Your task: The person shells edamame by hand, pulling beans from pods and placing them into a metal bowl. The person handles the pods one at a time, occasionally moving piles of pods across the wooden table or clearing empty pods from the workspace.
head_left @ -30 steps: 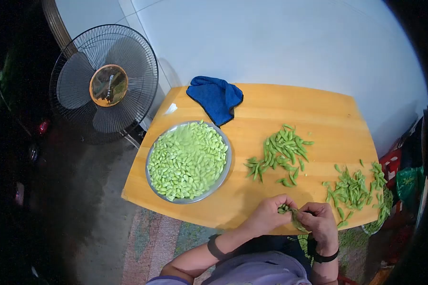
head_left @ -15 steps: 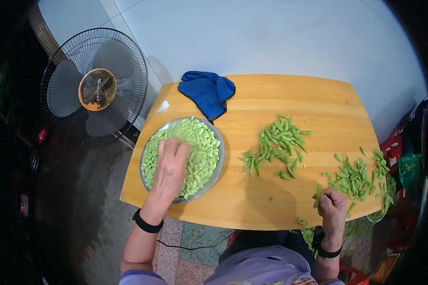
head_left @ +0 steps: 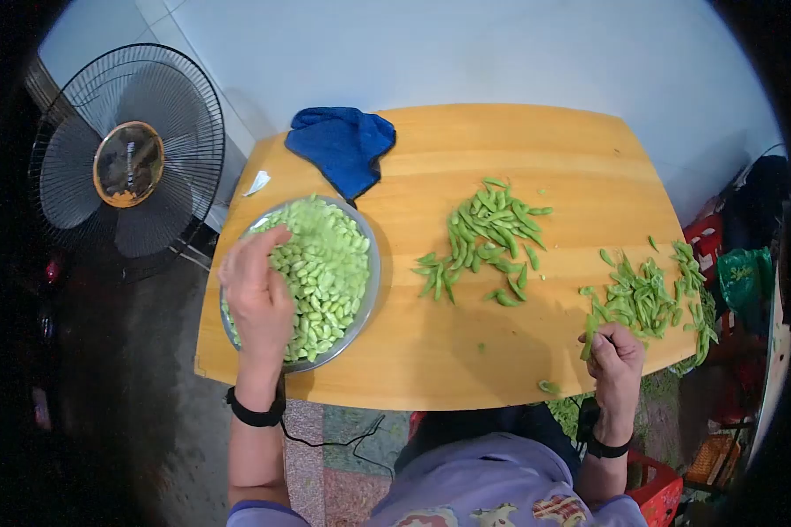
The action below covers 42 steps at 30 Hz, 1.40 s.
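My left hand [head_left: 259, 290] is over the left side of a round metal bowl [head_left: 373, 294], its fingers bent, with a gap between thumb and forefinger. I see nothing held in it, though its palm is hidden. Shelled green beans [head_left: 321, 299] fill the bowl, and those just right of the fingers are smeared by motion. Near the table's front edge, my right hand [head_left: 617, 356] is closed, pinching a green soybean pod [head_left: 589, 338] upright between thumb and fingers. Behind that hand lies a heap of flattened-looking pods [head_left: 637, 299]. A pile of plump pods [head_left: 492, 228] rests mid-table.
A blue cloth [head_left: 343, 149] and a small white scrap [head_left: 257, 183] lie on the wooden table [head_left: 518, 132]. To the left stands a fan [head_left: 130, 162]. Red crates [head_left: 655, 492] and a green bag [head_left: 745, 277] are at the right. A black cable crosses the floor below.
My left hand has shifted from the middle of the bowl to its left side, its fingers bent more. My right hand keeps the pod. The whole view has shifted slightly.
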### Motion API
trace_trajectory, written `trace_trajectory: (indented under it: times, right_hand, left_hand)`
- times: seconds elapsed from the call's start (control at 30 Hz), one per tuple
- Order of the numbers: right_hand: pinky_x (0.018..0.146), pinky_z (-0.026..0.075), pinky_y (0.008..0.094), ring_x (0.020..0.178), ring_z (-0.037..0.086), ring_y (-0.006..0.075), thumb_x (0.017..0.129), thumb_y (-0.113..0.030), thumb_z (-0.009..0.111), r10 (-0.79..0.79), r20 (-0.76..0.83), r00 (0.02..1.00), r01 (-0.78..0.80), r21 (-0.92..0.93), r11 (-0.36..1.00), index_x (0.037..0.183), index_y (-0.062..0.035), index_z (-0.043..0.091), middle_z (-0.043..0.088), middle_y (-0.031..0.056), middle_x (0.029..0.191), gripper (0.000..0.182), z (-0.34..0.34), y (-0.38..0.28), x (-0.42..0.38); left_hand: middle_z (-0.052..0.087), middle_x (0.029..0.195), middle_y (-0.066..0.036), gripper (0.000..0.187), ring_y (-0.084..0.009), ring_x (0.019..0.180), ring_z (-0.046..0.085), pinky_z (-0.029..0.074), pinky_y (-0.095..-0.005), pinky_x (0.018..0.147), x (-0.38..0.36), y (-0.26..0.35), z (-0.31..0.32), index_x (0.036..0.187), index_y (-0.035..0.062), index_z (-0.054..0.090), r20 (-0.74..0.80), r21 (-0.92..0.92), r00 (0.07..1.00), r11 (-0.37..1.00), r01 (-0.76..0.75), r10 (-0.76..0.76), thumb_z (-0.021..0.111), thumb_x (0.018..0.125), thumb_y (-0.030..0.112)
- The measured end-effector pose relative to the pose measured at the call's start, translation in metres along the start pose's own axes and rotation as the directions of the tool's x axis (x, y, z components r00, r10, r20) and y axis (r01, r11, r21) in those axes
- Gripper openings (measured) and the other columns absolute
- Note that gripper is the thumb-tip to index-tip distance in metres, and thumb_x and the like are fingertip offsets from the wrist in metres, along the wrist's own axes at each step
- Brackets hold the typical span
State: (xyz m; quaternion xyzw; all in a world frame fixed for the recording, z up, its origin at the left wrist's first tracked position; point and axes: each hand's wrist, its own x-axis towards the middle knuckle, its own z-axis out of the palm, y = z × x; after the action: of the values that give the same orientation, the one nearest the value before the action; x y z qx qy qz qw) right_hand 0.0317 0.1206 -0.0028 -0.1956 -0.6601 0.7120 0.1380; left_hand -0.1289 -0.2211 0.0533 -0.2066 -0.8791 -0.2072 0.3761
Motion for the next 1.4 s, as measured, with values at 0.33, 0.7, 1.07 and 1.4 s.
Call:
trace_trajectory:
  times: [0.33, 0.7, 1.07, 1.4]
  right_hand:
    - [0.056, 0.036, 0.0179, 0.063, 0.044, 0.0050, 0.079, -0.010, 0.059, -0.087, -0.199, 0.976, 0.009, -0.366, 0.930, 0.123, 0.0009, 0.047, 0.050, -0.0023, 0.072, 0.047, -0.040, -0.010, 0.000]
    - [0.048, 0.036, 0.0195, 0.057, 0.046, 0.0050, 0.080, -0.008, 0.060, 0.055, -0.017, 0.998, -0.057, -0.146, 0.988, 0.087, -0.0013, 0.055, 0.052, -0.0012, 0.065, 0.011, -0.031, 0.009, -0.004]
    - [0.060, 0.044, 0.0336, 0.066, 0.055, 0.0281, 0.081, -0.017, 0.061, 0.029, 0.270, 0.963, 0.112, -0.491, 0.864, 0.085, 0.0004, 0.053, 0.057, 0.0156, 0.072, 0.020, -0.028, -0.003, -0.017]
    - [0.062, 0.042, 0.0267, 0.070, 0.053, 0.0139, 0.084, -0.013, 0.057, -0.123, 0.289, 0.949, 0.186, -0.202, 0.962, 0.097, 0.0013, 0.054, 0.055, 0.0080, 0.075, 0.019, -0.031, -0.007, -0.005]
  left_hand:
    - [0.042, 0.131, -0.015, 0.043, -0.0284, 0.121, 0.040, 0.025, -0.0379, 0.101, 0.003, -0.008, -0.001, 0.117, 0.0053, 0.051, 0.015, 0.039, 1.000, 0.999, -0.028, 0.027, 0.042, 0.077, -0.009]
    - [0.059, 0.091, -0.005, 0.018, -0.0217, 0.094, 0.054, 0.030, -0.0400, 0.097, -0.016, 0.108, -0.016, 0.085, 0.0028, 0.060, 0.275, -0.149, 0.940, 0.975, -0.166, 0.202, 0.057, 0.069, -0.005]
    - [0.051, 0.078, -0.007, 0.011, -0.0235, 0.082, 0.048, 0.038, -0.0356, 0.073, -0.003, 0.153, 0.138, 0.077, 0.0070, 0.060, 0.486, -0.381, 0.659, 0.818, -0.431, 0.574, 0.053, 0.070, 0.002]
    - [0.062, 0.077, -0.007, 0.013, -0.0121, 0.068, 0.057, 0.044, -0.0228, 0.057, -0.016, 0.188, 0.109, 0.081, 0.0010, 0.058, 0.742, -0.546, 0.661, 0.667, 0.506, 0.106, 0.065, 0.071, -0.002]
